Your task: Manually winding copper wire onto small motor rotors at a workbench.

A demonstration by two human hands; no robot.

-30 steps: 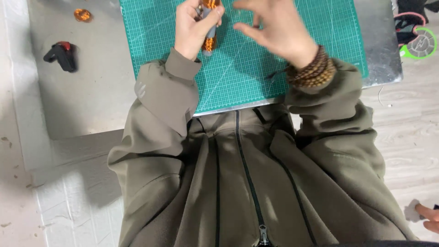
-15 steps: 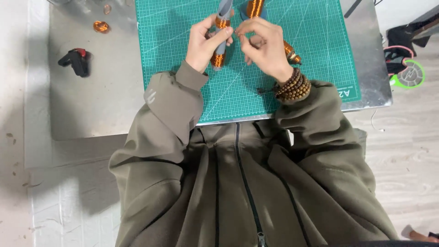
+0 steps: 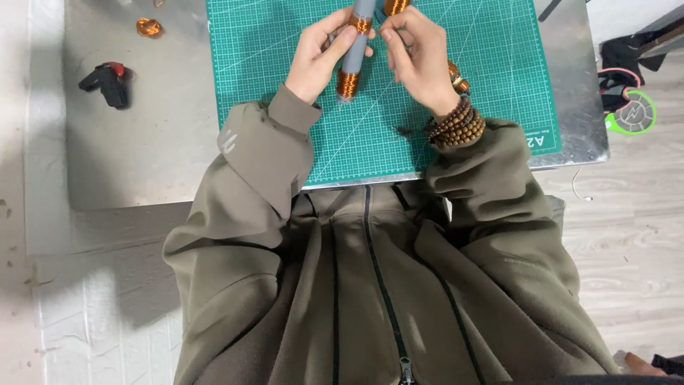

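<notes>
My left hand (image 3: 318, 55) grips a grey tube (image 3: 354, 53) wound with bands of copper-coloured wire, holding it over the green cutting mat (image 3: 499, 64). My right hand (image 3: 420, 60) pinches at the upper copper band on the tube with thumb and fingers. A second copper-wound tube (image 3: 394, 6) shows at the top edge behind my right hand, and its lower end (image 3: 456, 77) peeks out by my wrist. A wooden bead bracelet (image 3: 456, 122) wraps my right wrist.
The mat lies on a grey metal table (image 3: 142, 135). A black and red tool (image 3: 107, 80) and a small copper coil (image 3: 149, 28) lie at the left. A green and black item (image 3: 630, 110) sits on the wooden floor at right.
The view has shifted so hands and mat sit lower in frame. Both hands closed in on the grey tube, the right hand now pinching the copper band.
</notes>
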